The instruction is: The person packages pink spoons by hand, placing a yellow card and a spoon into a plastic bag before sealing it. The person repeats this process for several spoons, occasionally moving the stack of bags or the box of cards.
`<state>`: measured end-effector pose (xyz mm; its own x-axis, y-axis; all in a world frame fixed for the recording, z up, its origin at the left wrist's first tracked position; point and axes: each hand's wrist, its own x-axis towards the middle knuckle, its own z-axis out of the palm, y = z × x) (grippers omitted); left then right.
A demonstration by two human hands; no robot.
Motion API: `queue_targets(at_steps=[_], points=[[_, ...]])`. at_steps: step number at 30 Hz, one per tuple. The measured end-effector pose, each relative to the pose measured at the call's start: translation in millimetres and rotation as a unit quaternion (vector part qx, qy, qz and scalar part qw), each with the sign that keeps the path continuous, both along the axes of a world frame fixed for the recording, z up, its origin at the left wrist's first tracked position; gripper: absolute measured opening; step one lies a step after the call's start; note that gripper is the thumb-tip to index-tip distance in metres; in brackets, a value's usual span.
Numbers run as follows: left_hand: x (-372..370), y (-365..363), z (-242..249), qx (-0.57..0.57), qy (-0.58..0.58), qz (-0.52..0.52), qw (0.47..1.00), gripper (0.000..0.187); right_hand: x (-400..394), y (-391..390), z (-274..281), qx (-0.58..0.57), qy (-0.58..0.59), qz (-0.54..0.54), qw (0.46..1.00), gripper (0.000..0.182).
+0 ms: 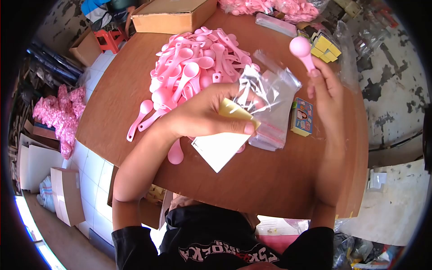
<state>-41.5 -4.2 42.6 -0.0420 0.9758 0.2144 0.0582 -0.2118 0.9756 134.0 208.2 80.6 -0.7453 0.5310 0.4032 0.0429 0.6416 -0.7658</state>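
My left hand is closed around a folded card, white on one face and pale yellow on the other. A clear plastic bag shows at its fingertips, though where it is gripped is partly hidden. Raised on the right, my right hand pinches a pink scoop spoon by its handle, bowl upward. Behind my left hand lies a big heap of pink spoons, with one single spoon at its left edge. Clear bags lie stacked on the table between my hands.
A small stack of printed cards sits beside the bags on the brown table. Yellow card stacks stand at the far right. A cardboard box and packed pink spoons are at the back. More pink packs hang at left.
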Motion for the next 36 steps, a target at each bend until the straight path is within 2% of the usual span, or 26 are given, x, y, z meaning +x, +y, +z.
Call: queue_targets(at_steps=[2,3,5,7,8,10,11,13,17,20,24,26,31,33,34,36], points=[[3,2,4,-0.044,0.020,-0.008,0.999,0.032,10,2,13,-0.025,-0.006,-0.035,0.999,0.024],[5,3,4,-0.087,0.039,-0.013,0.995,0.030,15,2,17,-0.056,0.031,-0.031,0.997,0.025],[8,8,-2,-0.103,0.046,-0.018,0.993,0.029,26,7,22,-0.088,0.069,-0.032,0.993,0.025],[8,11,-7,-0.136,0.066,-0.015,0.988,0.036,39,15,24,-0.152,0.081,0.046,0.984,0.025],[7,14,-13,-0.108,0.119,-0.008,0.987,0.036,42,16,24,-0.155,0.084,0.041,0.984,0.025],[8,17,-21,-0.112,0.134,-0.004,0.985,0.035,46,17,25,-0.206,0.072,0.104,0.970,0.024],[9,17,-22,-0.113,0.146,0.004,0.983,0.035,46,16,27,-0.208,0.076,0.101,0.970,0.024],[12,17,-18,-0.115,0.138,0.002,0.984,0.035,43,12,29,-0.125,-0.008,0.082,0.989,0.025],[16,16,-14,-0.111,0.129,-0.009,0.985,0.039,34,9,25,-0.110,-0.014,0.036,0.993,0.023],[18,16,-23,-0.061,0.154,-0.012,0.986,0.046,29,12,14,-0.153,-0.020,0.096,0.983,0.020],[23,16,-22,-0.066,0.136,-0.004,0.989,0.054,19,4,1,-0.164,-0.036,0.147,0.975,0.020],[22,18,-27,-0.008,0.180,0.007,0.984,0.062,13,-2,-6,-0.167,-0.033,0.175,0.970,0.021],[23,20,-31,-0.012,0.157,0.003,0.988,0.067,5,-25,-11,-0.155,-0.052,0.173,0.971,0.025],[24,21,-33,0.008,0.154,0.002,0.988,0.068,0,-33,-18,-0.100,0.032,0.123,0.987,0.030],[25,21,-31,0.009,0.138,0.003,0.990,0.066,-3,-38,-21,-0.100,0.031,0.124,0.987,0.030],[26,20,-30,0.012,0.122,0.004,0.992,0.064,-8,-47,-28,-0.146,0.122,0.067,0.979,0.029]])
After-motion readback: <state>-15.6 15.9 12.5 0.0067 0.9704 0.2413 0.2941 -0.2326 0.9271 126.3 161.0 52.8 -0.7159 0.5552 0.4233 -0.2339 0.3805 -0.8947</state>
